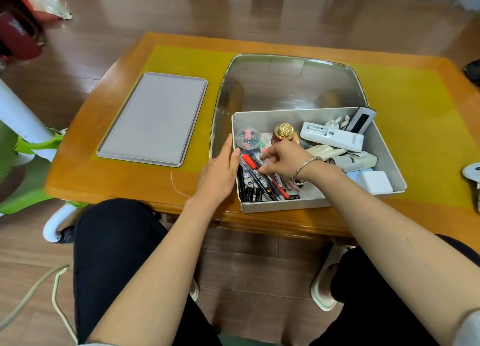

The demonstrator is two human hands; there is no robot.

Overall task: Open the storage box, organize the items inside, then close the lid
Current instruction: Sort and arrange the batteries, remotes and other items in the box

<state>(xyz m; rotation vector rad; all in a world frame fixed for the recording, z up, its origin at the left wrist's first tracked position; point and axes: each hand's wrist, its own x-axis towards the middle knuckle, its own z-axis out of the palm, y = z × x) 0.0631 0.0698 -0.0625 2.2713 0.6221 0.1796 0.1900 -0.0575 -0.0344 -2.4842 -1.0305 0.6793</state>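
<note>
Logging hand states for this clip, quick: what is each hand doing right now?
Left hand: open, fingers straight, resting against the left wall of the grey tray.
Right hand: fingers curled down among the pens; whether it pinches one cannot be told.

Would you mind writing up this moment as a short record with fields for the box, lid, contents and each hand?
box: clear storage box open on the wooden table, grey inner tray set in its near part
lid: grey lid lying flat on the table, left of the box
contents: pens, round clip tub, gold-capped bottle, white remote, white charger
left hand: left hand resting flat against the tray's left wall
right hand: right hand reaching into the tray, fingertips pinching at the pens
</note>
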